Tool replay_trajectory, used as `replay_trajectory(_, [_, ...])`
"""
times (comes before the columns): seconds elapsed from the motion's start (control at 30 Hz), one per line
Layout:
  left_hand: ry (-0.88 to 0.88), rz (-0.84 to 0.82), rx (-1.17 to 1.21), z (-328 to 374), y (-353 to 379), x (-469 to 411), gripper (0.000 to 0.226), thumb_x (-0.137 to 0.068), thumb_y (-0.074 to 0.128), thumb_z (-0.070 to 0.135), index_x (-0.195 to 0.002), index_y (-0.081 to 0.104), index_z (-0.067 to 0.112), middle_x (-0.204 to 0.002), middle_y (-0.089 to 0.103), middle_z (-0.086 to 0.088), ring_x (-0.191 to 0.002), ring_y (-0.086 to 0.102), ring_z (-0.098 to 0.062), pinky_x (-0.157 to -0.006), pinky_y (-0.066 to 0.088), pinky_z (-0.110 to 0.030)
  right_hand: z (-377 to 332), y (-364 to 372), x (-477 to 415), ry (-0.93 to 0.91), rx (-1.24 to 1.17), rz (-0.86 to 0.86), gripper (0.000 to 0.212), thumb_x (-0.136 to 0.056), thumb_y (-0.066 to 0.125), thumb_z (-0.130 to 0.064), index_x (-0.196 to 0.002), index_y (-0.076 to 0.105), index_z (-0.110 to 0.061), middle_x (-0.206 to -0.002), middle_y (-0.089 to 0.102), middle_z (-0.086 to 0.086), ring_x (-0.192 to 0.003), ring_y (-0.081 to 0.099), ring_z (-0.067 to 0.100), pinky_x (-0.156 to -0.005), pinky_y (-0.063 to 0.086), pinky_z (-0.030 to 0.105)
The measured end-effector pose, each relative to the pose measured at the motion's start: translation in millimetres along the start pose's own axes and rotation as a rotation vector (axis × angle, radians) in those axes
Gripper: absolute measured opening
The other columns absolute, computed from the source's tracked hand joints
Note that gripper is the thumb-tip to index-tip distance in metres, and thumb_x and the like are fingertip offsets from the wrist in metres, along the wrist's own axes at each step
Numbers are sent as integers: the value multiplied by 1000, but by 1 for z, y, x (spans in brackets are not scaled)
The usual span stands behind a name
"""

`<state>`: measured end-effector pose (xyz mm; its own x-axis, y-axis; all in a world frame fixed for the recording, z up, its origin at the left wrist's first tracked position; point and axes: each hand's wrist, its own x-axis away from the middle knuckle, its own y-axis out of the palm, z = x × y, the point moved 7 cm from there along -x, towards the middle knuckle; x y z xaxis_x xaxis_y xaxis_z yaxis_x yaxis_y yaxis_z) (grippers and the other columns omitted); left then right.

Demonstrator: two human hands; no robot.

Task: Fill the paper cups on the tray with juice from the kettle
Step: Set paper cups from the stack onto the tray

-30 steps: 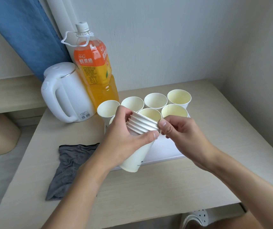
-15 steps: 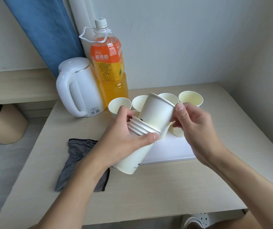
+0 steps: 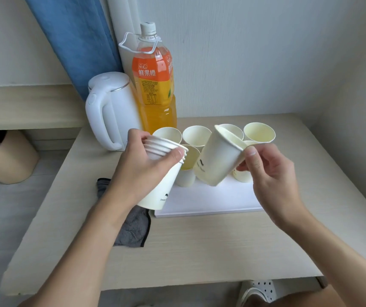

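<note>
Above the tray [image 3: 210, 204], the left hand [image 3: 137, 171] grips a stack of cups [image 3: 162, 173] (tilted); the right hand [image 3: 270, 171] pinches one cup [image 3: 217, 160] by its rim.

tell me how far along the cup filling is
Done: several paper cups stand on the tray. In hand: the left hand grips a cup stack, the right hand pinches one single cup by its rim above the tray. Left: placing it, then pouring; the kettle stands untouched.
</note>
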<state>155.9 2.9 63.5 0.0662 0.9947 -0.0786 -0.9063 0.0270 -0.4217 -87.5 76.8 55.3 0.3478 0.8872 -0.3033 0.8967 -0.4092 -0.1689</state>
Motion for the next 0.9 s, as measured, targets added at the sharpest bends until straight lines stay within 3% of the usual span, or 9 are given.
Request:
replay_trajectory(0.07, [-4, 47, 15, 0, -2, -1, 69, -75, 88, 48, -122, 45, 21, -104, 55, 18, -81, 57, 13, -64, 44, -8, 2, 3, 7, -3, 63, -69, 23, -95, 53, -40, -83, 63, -23, -93, 60, 10, -80, 64, 16, -76, 51, 25])
replay_trajectory(0.13, [0, 75, 32, 1, -2, -1, 60, -80, 85, 40, -120, 45, 20, -101, 55, 18, -73, 57, 17, -62, 44, -5, 7, 11, 15, 9, 134, -174, 20, -94, 56, -39, -81, 64, -26, -91, 57, 1, -80, 60, 7, -75, 45, 16])
replay_trajectory(0.2, [6, 91, 46, 3, -1, -1, 64, -78, 88, 43, -118, 45, 19, -100, 56, 17, -70, 57, 19, -64, 46, -8, 13, 22, 23, 17, 224, -276, 14, -94, 60, -26, -82, 65, -22, -92, 54, -6, -79, 56, 1, -74, 41, 8])
replay_trajectory(0.33, [0, 89, 58, 3, 0, -1, 68, -74, 89, 48, -118, 45, 19, -99, 56, 17, -69, 57, 18, -67, 47, -13, 20, 36, 29, -42, 346, -336, 10, -93, 64, -18, -85, 68, -12, -97, 49, -15, -88, 56, 5, -80, 42, 8])
replay_trajectory(0.4, [1, 80, 54, 3, 1, -1, 72, -67, 85, 54, -118, 45, 21, -100, 57, 17, -70, 57, 18, -66, 47, -12, 24, 38, 29, -53, 387, -341, 10, -93, 64, -21, -86, 67, -14, -98, 48, -16, -90, 55, 7, -81, 42, 10])
replay_trajectory(0.5, [-2, 64, 45, 2, 2, -1, 64, -78, 88, 44, -119, 44, 20, -100, 57, 16, -69, 57, 18, -61, 46, -7, 28, 39, 28, -58, 432, -378, 9, -92, 64, -27, -88, 67, -20, -98, 48, -11, -91, 55, 7, -80, 42, 12])
replay_trajectory(0.67, [-2, 53, 58, 6, 4, 0, 74, -64, 79, 58, -118, 45, 21, -105, 58, 14, -87, 61, 4, -71, 48, -19, 30, 35, 28, -76, 493, -410, 12, -92, 61, -34, -91, 67, -23, -98, 47, -12, -93, 53, 4, -80, 37, 7])
replay_trajectory(0.8, [-3, 41, 60, 7, 5, 0, 73, -71, 88, 52, -120, 45, 20, -106, 57, 13, -88, 60, 3, -69, 46, -16, 35, 30, 26, -57, 492, -396, 15, -92, 60, -37, -93, 67, -24, -99, 47, -11, -95, 57, 7, -83, 43, 15])
replay_trajectory(0.9, [-8, 41, 65, 8, 5, 1, 76, -63, 77, 58, -120, 45, 20, -107, 58, 12, -90, 62, 1, -70, 47, -18, 38, 30, 26, -57, 520, -414, 18, -91, 60, -40, -97, 67, -24, -100, 46, -11, -94, 54, 6, -84, 44, 19])
